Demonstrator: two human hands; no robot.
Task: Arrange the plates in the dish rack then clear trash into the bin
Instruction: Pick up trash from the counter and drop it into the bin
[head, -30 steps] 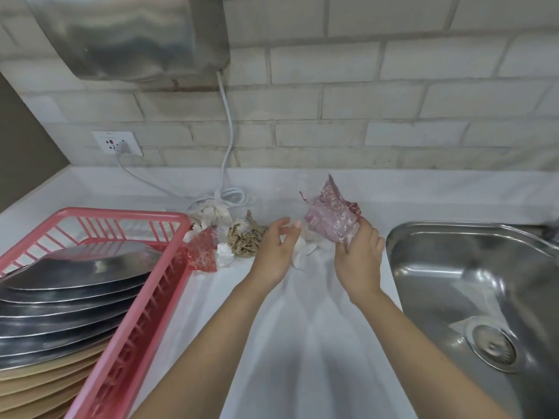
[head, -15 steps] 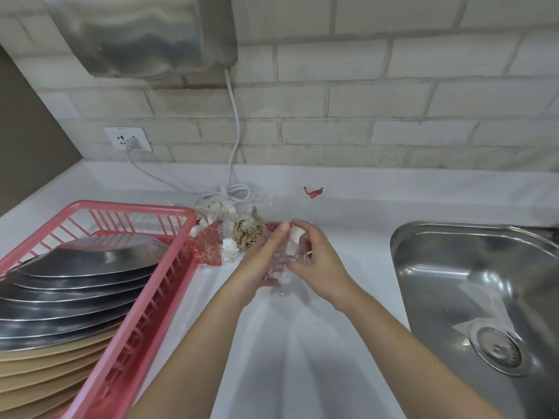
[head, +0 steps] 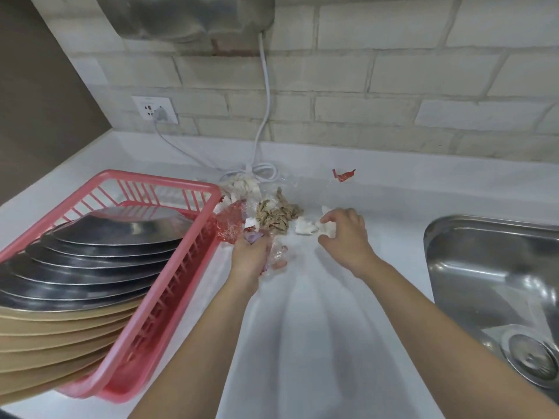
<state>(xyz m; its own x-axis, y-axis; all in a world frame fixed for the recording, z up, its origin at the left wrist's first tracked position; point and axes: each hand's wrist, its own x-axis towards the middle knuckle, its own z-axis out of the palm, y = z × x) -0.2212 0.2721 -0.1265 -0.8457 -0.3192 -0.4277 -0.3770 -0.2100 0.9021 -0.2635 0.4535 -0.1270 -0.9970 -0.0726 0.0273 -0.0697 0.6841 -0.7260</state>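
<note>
left hand point(head: 248, 257) clutches crumpled plastic wrapper point(head: 273, 256) | right hand point(head: 344, 234) pinches white tissue scrap point(head: 328, 228) | trash light, soft, crushable: gather by bunching

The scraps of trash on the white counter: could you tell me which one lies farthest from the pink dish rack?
The small red torn wrapper scrap, lying alone by the back wall; the other scraps cluster beside the pink dish rack.
</note>
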